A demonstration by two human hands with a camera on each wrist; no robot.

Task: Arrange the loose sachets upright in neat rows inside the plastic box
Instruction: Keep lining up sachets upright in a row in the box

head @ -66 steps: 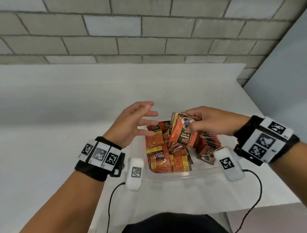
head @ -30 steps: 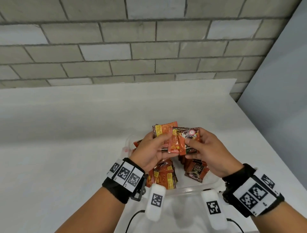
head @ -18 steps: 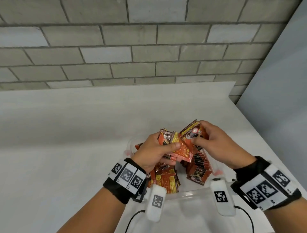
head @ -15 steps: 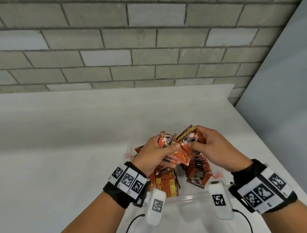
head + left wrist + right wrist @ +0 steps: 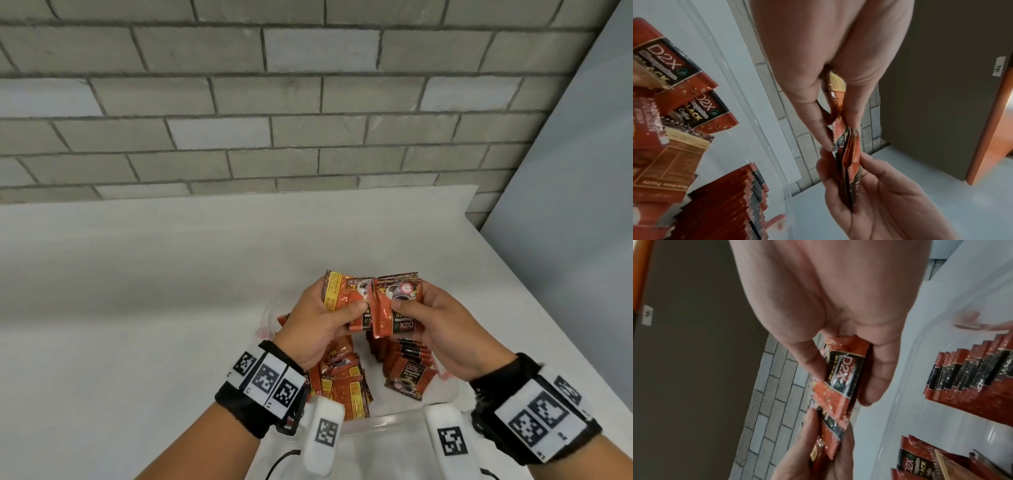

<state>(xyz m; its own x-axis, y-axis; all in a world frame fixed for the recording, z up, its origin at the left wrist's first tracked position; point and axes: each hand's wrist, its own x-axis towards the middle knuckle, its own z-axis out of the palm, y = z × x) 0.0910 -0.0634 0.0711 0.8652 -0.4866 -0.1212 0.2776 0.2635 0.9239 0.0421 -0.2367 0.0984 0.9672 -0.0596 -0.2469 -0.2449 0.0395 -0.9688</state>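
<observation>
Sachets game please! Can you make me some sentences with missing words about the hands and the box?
Both hands hold a small bunch of ____ above the plastic box.
The left hand and the ____ hand grip the same bunch.
The wall behind the table is made of ____.
The brand printed on the packets is ____.

Missing words: sachets; right; bricks; D2X

**Sachets held above a part-filled box**

A small fan of red-orange sachets [image 5: 373, 305], printed "D2X" with a coffee-cup picture, is held above the clear plastic box [image 5: 394, 419], overlapping edge to edge, their print upside down in the head view. Inside the box, a row of sachets [image 5: 407, 356] stands upright, packed face to face, along the right side. On the left, loose sachets [image 5: 342, 387] lie in a jumbled heap, some showing yellow back panels.
</observation>
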